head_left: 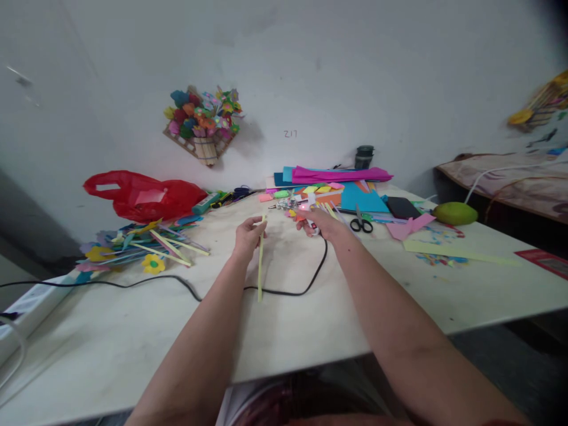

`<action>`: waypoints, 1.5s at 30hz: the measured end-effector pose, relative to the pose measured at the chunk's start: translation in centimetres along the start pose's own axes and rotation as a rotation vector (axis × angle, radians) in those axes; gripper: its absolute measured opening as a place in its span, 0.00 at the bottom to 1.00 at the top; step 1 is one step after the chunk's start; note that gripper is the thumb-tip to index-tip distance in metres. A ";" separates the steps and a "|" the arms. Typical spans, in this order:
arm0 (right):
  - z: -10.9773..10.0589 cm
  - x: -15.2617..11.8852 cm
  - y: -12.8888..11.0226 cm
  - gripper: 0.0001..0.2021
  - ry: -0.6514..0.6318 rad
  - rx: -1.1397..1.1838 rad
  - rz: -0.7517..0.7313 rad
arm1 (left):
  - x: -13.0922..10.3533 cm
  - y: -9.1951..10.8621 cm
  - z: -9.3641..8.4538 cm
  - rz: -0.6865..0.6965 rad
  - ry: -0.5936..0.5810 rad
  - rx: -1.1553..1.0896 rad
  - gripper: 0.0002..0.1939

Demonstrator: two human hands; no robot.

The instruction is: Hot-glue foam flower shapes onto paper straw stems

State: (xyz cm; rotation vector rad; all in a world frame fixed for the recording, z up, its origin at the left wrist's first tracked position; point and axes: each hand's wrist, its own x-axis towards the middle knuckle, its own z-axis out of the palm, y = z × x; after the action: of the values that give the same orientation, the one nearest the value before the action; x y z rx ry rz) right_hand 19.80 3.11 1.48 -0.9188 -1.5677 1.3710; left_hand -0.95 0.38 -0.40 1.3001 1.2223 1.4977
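Observation:
My left hand (pixel 249 236) pinches a thin pale yellow paper stick (pixel 260 266) near its top end, and the stick hangs down over the table. My right hand (pixel 320 222) is closed around a small white corded glue gun (pixel 312 226) with a glowing red light; my fingers hide part of its body. From it a black cord (pixel 320 269) curves across the tabletop, passing behind the yellow stick. Small coloured foam or paper pieces (pixel 290 213) lie just beyond my right hand. A gap separates the two hands.
Finished paper flowers (pixel 153 264) with stems are piled at left beside a red plastic bag (pixel 146 198). On the right lie black-handled scissors (pixel 361 225), a dark phone (pixel 403 207), a green mango-like fruit (pixel 455 213) and paper scraps. Coloured sheets (pixel 337 174) line the wall.

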 end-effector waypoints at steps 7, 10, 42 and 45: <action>-0.1 -0.2 0.0 0.20 -0.045 -0.065 0.049 | 0.0 0.1 0.2 0.004 0.012 0.063 0.18; -0.1 -0.2 0.0 0.21 -0.044 -0.098 0.037 | 0.0 0.1 0.2 -0.001 0.021 0.089 0.19; 0.3 -0.4 -0.2 0.22 0.048 -0.237 0.062 | -0.1 0.2 0.5 0.010 0.020 0.140 0.14; 0.2 -0.3 -0.1 0.22 0.062 -0.239 0.060 | -0.1 0.1 0.5 0.013 0.016 0.141 0.14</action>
State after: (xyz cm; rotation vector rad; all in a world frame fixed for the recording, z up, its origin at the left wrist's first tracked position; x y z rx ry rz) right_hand 19.74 2.74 1.50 -1.1494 -1.6933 1.2005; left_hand -0.46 0.34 -0.29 1.3929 1.3530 1.4550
